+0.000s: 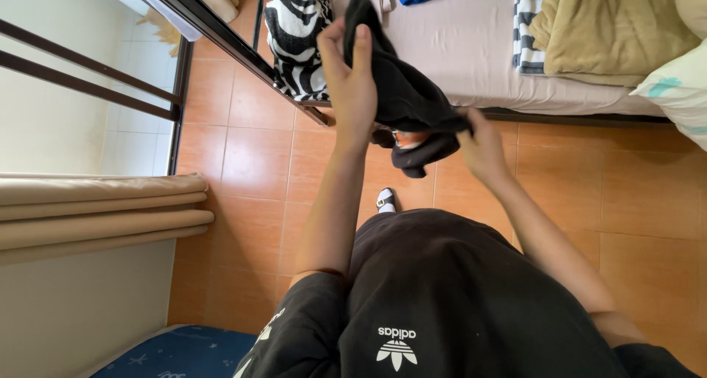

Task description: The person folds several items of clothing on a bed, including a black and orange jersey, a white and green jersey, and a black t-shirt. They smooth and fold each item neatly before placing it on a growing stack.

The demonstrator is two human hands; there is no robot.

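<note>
Left hand (pixel 350 83) gripped the black garment (pixel 401 91) up high, fingers closed round its top edge; right hand (pixel 482 151) pinched its lower corner, above the floor (pixel 250 164) beside the bed (pixel 471 46). Pinch looked thin; corner could slip and drop.

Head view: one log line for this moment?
left hand: grips black garment | right hand: grips its lower edge | bed behind | tile floor

Head-camera view of the wearer: both forearms bare, left hand (pixel 352 79) and right hand (pixel 482 148) without gloves or rings. Black short-sleeved shirt (pixel 442 297) with a small white printed emblem at the chest. One foot in a black-and-white sandal (pixel 385 200).
</note>
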